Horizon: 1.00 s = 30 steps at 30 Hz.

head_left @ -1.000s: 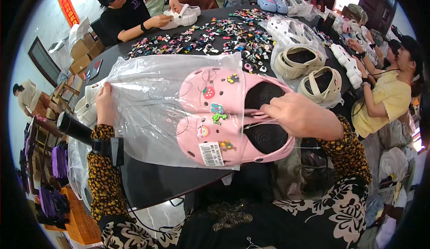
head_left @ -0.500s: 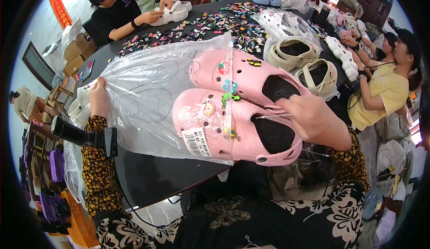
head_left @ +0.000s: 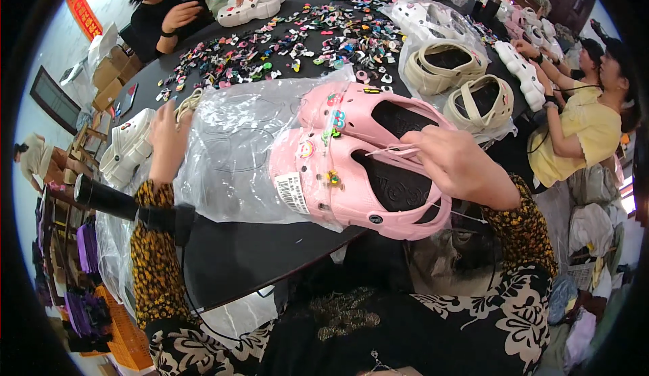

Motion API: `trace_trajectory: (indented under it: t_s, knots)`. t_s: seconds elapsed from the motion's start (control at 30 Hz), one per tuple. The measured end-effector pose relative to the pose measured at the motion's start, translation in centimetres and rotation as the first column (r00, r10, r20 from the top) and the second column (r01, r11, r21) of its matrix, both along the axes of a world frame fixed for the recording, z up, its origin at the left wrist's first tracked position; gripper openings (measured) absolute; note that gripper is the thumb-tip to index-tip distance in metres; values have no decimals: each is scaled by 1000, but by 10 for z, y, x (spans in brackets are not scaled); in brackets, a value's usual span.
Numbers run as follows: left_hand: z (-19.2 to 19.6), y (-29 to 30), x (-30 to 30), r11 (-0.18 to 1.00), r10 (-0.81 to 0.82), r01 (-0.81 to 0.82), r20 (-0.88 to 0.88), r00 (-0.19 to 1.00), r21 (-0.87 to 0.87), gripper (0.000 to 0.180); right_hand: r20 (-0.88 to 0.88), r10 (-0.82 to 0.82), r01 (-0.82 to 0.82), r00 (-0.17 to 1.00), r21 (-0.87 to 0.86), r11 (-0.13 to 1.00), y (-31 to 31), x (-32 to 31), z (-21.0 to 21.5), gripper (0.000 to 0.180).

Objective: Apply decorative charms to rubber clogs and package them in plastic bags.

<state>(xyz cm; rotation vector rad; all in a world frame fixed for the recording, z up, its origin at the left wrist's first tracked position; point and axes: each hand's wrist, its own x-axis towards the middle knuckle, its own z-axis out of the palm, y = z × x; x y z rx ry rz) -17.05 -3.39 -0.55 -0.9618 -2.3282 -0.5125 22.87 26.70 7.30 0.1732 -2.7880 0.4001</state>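
A pair of pink clogs (head_left: 359, 147) with colourful charms lies on the black table, toes pointing left. Their toe halves sit inside a clear plastic bag (head_left: 233, 156) bearing a white label; the heels stick out of its mouth. My right hand (head_left: 454, 163) is closed in a pinch at a heel strap, with a thin tie beside the fingers. At the bag's left end is my left hand (head_left: 170, 141), fingers stretched away from me. A beige loop (head_left: 189, 104) shows beside those fingers; whether they touch it I cannot tell.
Many small charms (head_left: 291, 45) are spread over the table. White clogs (head_left: 127, 147) stand at the left; beige clogs (head_left: 478, 106) stand at the right. Across the table, a person handles a white clog (head_left: 251, 8). More people sit along the right side.
My left hand has moved off the bag's end, which now lies lower and more crumpled. My right hand stays at the heel straps. The person across has drawn one hand back from the white clog.
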Motion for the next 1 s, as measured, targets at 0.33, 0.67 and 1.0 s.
trace_trajectory:
  t_s: [0.33,0.67,1.0]
  knots:
    - [-19,9,176,803,-327,417,270,906,-426,100,26,-10,14,1000,-150,989,0,-22,-14,24]
    - [-40,10,146,805,-396,396,97,913,-441,8,187,-38,61,982,-118,991,-6,-27,-2,22]
    - [-32,-30,70,894,-75,84,39,996,-439,10,154,172,-167,973,-46,985,7,-5,15,25]
